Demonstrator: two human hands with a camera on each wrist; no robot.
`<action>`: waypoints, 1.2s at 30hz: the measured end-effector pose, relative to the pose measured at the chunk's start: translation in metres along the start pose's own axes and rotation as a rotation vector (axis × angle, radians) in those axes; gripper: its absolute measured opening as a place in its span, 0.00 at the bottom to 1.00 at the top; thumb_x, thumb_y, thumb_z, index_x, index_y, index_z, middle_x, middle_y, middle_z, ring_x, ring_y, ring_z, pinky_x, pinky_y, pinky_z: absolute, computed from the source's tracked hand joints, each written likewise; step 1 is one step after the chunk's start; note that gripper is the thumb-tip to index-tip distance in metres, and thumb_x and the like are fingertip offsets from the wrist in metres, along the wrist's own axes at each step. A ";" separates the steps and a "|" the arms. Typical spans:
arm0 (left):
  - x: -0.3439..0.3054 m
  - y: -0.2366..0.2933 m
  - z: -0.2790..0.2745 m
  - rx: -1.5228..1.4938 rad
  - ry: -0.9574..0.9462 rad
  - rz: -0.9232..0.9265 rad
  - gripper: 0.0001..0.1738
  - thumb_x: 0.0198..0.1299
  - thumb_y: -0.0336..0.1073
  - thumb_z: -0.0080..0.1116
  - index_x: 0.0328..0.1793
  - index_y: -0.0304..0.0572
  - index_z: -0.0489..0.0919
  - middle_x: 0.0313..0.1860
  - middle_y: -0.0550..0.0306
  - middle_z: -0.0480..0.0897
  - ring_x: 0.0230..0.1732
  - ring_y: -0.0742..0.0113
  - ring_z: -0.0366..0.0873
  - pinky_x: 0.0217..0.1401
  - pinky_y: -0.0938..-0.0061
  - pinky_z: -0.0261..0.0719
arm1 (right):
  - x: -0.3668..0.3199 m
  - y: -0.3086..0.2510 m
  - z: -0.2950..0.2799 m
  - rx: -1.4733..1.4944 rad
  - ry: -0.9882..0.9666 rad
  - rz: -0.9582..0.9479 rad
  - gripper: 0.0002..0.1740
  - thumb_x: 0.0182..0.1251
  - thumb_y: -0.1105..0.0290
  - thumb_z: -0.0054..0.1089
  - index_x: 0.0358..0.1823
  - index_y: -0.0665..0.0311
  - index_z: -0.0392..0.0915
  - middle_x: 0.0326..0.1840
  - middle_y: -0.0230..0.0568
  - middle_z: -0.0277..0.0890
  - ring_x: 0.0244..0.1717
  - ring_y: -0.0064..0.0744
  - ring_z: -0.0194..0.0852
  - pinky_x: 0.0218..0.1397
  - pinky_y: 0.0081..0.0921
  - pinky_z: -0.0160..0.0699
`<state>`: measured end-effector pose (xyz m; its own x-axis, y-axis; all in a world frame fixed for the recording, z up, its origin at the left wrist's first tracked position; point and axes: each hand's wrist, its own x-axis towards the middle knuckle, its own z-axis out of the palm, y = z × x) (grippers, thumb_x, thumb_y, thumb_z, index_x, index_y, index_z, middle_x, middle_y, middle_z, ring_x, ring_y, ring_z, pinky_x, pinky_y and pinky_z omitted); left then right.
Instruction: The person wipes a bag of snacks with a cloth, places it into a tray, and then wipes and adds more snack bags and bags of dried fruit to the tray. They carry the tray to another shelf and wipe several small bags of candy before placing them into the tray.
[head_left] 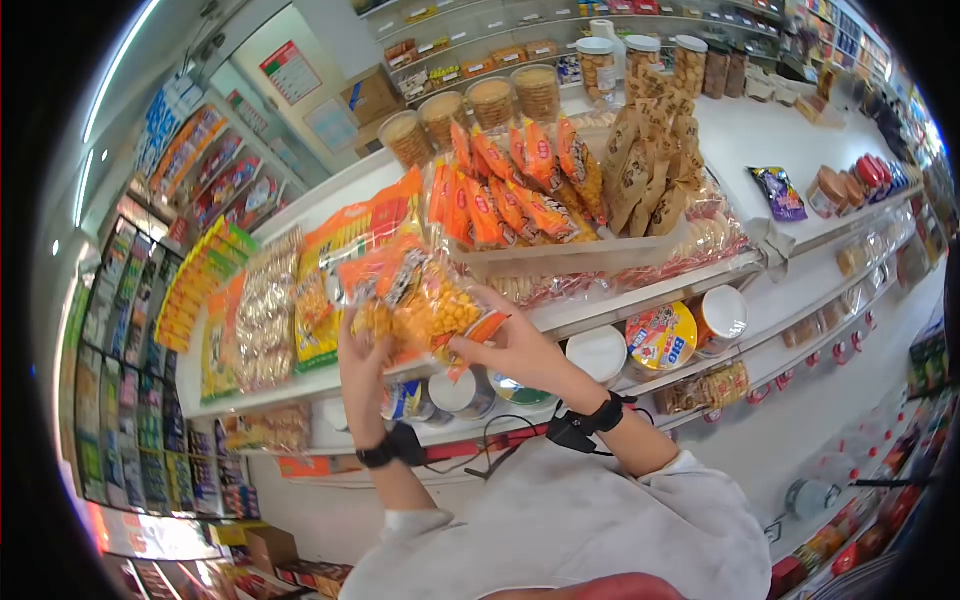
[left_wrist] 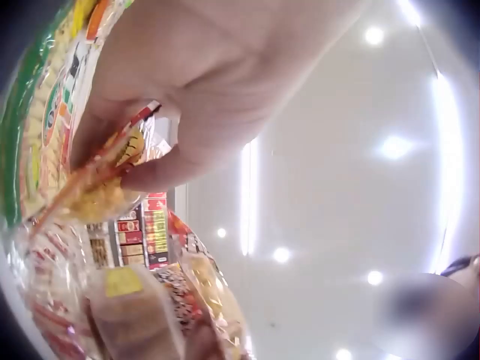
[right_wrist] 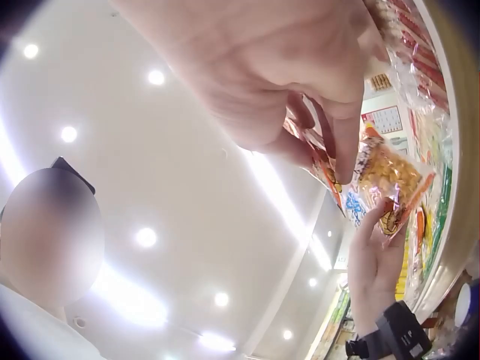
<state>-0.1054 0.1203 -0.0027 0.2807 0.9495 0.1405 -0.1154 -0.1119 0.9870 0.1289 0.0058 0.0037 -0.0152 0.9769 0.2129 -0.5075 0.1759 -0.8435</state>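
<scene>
Two orange-and-clear snack bags with yellow pieces are held above the shelf edge in the head view. My left hand [head_left: 362, 365] pinches the left bag [head_left: 372, 318] between thumb and fingers; in the left wrist view the thumb of the left hand [left_wrist: 187, 97] lies on the bag [left_wrist: 101, 191]. My right hand [head_left: 515, 350] grips the right bag [head_left: 440, 308] by its right side, thumb in front. The bags overlap in the head view. In the right wrist view the right hand [right_wrist: 300, 90] pinches a bag edge, and the left hand holds its bag [right_wrist: 390, 180] beside it.
Behind the hands stands a clear tray [head_left: 560, 258] of orange snack bags and brown paper packets [head_left: 650, 165]. Larger snack packs [head_left: 265, 310] lie at left. Lidded tubs [head_left: 490, 100] stand behind, a purple packet [head_left: 778, 193] at right. Round containers [head_left: 597, 352] fill the shelf below.
</scene>
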 end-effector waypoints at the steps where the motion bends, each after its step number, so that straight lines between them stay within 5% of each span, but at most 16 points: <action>1: -0.011 0.005 0.006 -0.143 -0.047 0.046 0.39 0.60 0.20 0.58 0.78 0.33 0.58 0.69 0.39 0.74 0.62 0.55 0.80 0.62 0.67 0.82 | 0.003 -0.005 0.002 -0.035 0.015 -0.041 0.41 0.69 0.76 0.66 0.79 0.64 0.54 0.65 0.42 0.74 0.61 0.30 0.78 0.64 0.31 0.81; 5: -0.045 0.030 0.035 -0.822 -0.099 -0.011 0.43 0.62 0.24 0.55 0.83 0.32 0.50 0.72 0.41 0.72 0.69 0.51 0.75 0.70 0.63 0.76 | 0.009 -0.002 0.015 -0.193 0.087 -0.148 0.40 0.67 0.75 0.68 0.77 0.63 0.57 0.67 0.46 0.72 0.60 0.31 0.79 0.64 0.31 0.79; 6: -0.044 0.036 0.040 -0.788 -0.192 -0.024 0.40 0.62 0.24 0.58 0.80 0.31 0.55 0.70 0.41 0.73 0.68 0.53 0.76 0.69 0.63 0.76 | 0.007 -0.002 0.019 -0.299 0.113 -0.194 0.41 0.67 0.75 0.69 0.77 0.63 0.57 0.66 0.47 0.73 0.59 0.31 0.80 0.63 0.31 0.79; 9: -0.055 0.015 0.050 -0.041 0.086 0.147 0.35 0.63 0.24 0.62 0.75 0.32 0.61 0.67 0.43 0.74 0.66 0.57 0.76 0.66 0.65 0.77 | -0.001 -0.004 0.025 -0.447 0.118 -0.225 0.43 0.64 0.75 0.71 0.77 0.63 0.56 0.63 0.49 0.75 0.57 0.32 0.81 0.61 0.32 0.79; 13: -0.059 0.017 0.081 -0.194 0.211 0.261 0.38 0.58 0.21 0.70 0.73 0.33 0.63 0.64 0.49 0.77 0.63 0.62 0.78 0.63 0.66 0.80 | -0.011 -0.013 0.033 -0.356 0.172 -0.220 0.46 0.61 0.76 0.74 0.77 0.64 0.56 0.59 0.49 0.78 0.52 0.34 0.83 0.60 0.35 0.79; 17: -0.069 0.038 0.105 -0.109 0.371 0.199 0.28 0.58 0.22 0.71 0.64 0.31 0.75 0.64 0.51 0.79 0.57 0.63 0.82 0.62 0.69 0.81 | -0.033 -0.032 0.029 -1.054 0.376 -0.619 0.52 0.58 0.80 0.73 0.79 0.70 0.48 0.72 0.53 0.64 0.71 0.42 0.69 0.72 0.38 0.71; 18: -0.069 0.036 0.112 -0.073 0.386 0.272 0.29 0.55 0.23 0.73 0.65 0.33 0.77 0.67 0.48 0.77 0.64 0.58 0.79 0.67 0.63 0.78 | -0.044 -0.044 0.031 -1.066 0.289 -0.630 0.52 0.57 0.80 0.73 0.79 0.71 0.49 0.76 0.56 0.58 0.79 0.46 0.57 0.75 0.40 0.67; 21: -0.073 0.039 0.131 0.346 0.213 0.638 0.38 0.51 0.27 0.75 0.71 0.36 0.74 0.72 0.45 0.73 0.74 0.52 0.70 0.76 0.55 0.67 | -0.060 -0.065 0.053 -0.684 0.015 -0.445 0.55 0.54 0.74 0.78 0.80 0.71 0.50 0.82 0.58 0.51 0.80 0.54 0.53 0.79 0.42 0.58; 24: -0.073 0.056 0.166 0.371 -0.013 0.974 0.44 0.48 0.31 0.77 0.75 0.39 0.72 0.77 0.44 0.67 0.81 0.47 0.59 0.82 0.48 0.54 | -0.069 -0.057 0.033 -0.785 0.228 -0.321 0.48 0.58 0.73 0.77 0.77 0.70 0.57 0.82 0.56 0.51 0.78 0.46 0.59 0.75 0.39 0.64; 29: -0.075 0.065 0.167 0.463 -0.277 0.804 0.45 0.47 0.28 0.74 0.76 0.45 0.72 0.80 0.41 0.59 0.82 0.35 0.53 0.82 0.45 0.54 | -0.071 -0.081 0.019 -0.401 0.580 -0.226 0.34 0.64 0.72 0.73 0.68 0.70 0.67 0.66 0.45 0.74 0.61 0.31 0.76 0.64 0.31 0.76; 31: -0.065 0.060 0.167 0.453 -0.289 0.828 0.45 0.47 0.27 0.74 0.76 0.49 0.72 0.82 0.41 0.56 0.82 0.34 0.52 0.82 0.45 0.55 | -0.072 -0.082 0.017 -0.566 0.573 -0.289 0.30 0.65 0.73 0.73 0.65 0.70 0.68 0.59 0.40 0.78 0.56 0.27 0.78 0.61 0.28 0.78; 36: -0.050 0.060 0.165 0.480 -0.412 0.893 0.47 0.44 0.31 0.78 0.75 0.54 0.74 0.83 0.42 0.55 0.83 0.36 0.51 0.82 0.46 0.56 | -0.078 -0.087 -0.004 -0.678 0.364 -0.242 0.35 0.64 0.73 0.73 0.69 0.70 0.65 0.60 0.42 0.78 0.57 0.29 0.78 0.60 0.27 0.78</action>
<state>0.0311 0.0178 0.0621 0.5881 0.3086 0.7476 -0.0771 -0.8988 0.4316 0.1779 -0.0848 0.0582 0.3689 0.8602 0.3522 0.1737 0.3085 -0.9353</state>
